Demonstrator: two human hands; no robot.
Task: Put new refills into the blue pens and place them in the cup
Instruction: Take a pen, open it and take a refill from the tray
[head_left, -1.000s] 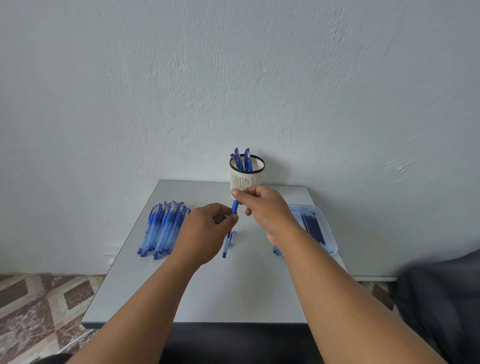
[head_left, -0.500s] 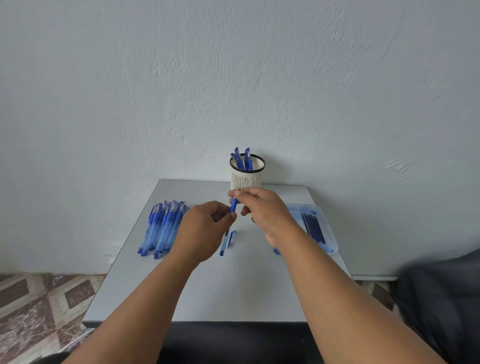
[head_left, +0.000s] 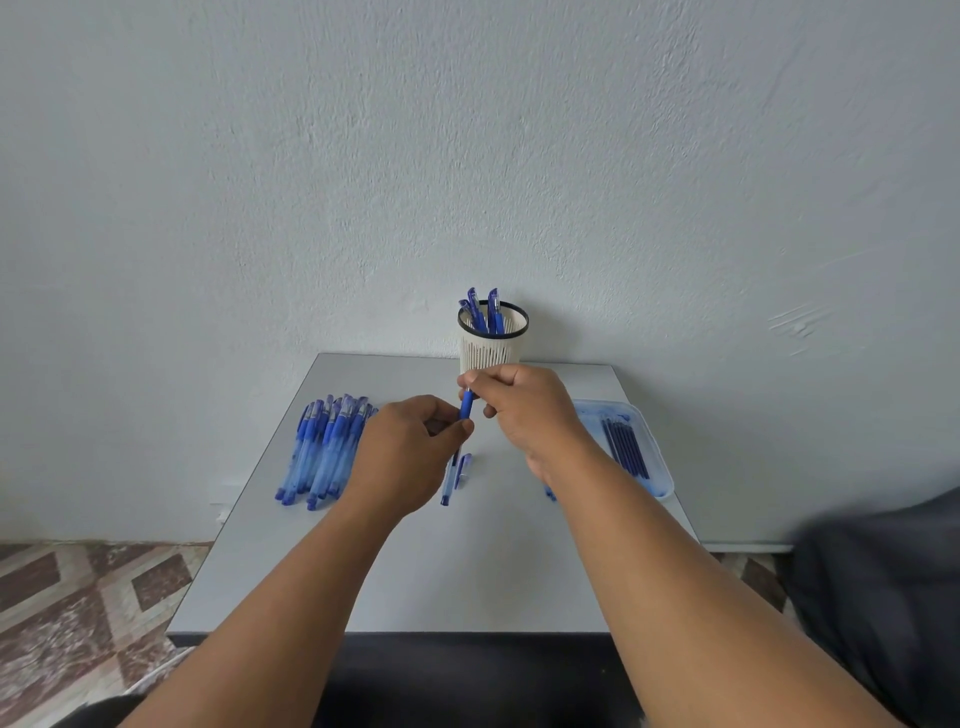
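Roughly 3 pens (head_left: 483, 312) in cup (head_left: 492, 349) — 1 pen (head_left: 466, 405) btwn both hands (head_left: 524, 410).

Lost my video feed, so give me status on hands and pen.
Left hand and right hand both pinching one blue pen. Cup behind, three pens in. Nothing in the way.

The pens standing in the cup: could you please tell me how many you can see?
3 pens show above the rim of the cup: one at the left, one beside it and one right of those. Shorter ones may be hidden inside.
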